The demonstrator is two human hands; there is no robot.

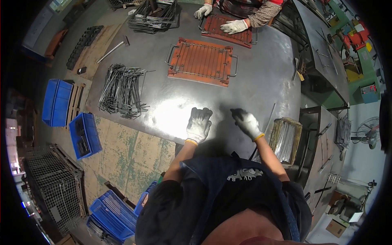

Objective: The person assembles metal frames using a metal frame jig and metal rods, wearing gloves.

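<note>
Shining where the light strikes it, a dark metal table (265,69) fills the middle of the workshop. Over its near side are the person's 2 gloved hands: the left hand (199,125) empty, fingers extended; the right hand (247,123) angled inward, fingers loosely extended, seemingly empty. Whether either touches the tabletop, I cannot tell. Beyond them lies an orange slatted jig (200,61) with metal rods and 2 side handles. A co-worker's gloved hand (234,27) rests on a 2nd jig (218,30) at the far edge. Loose wire pieces (122,92) heap at left. Past the table stand 2 blue bins (57,102), a mesh cage (53,183) and, at right, a fan (369,132).
</note>
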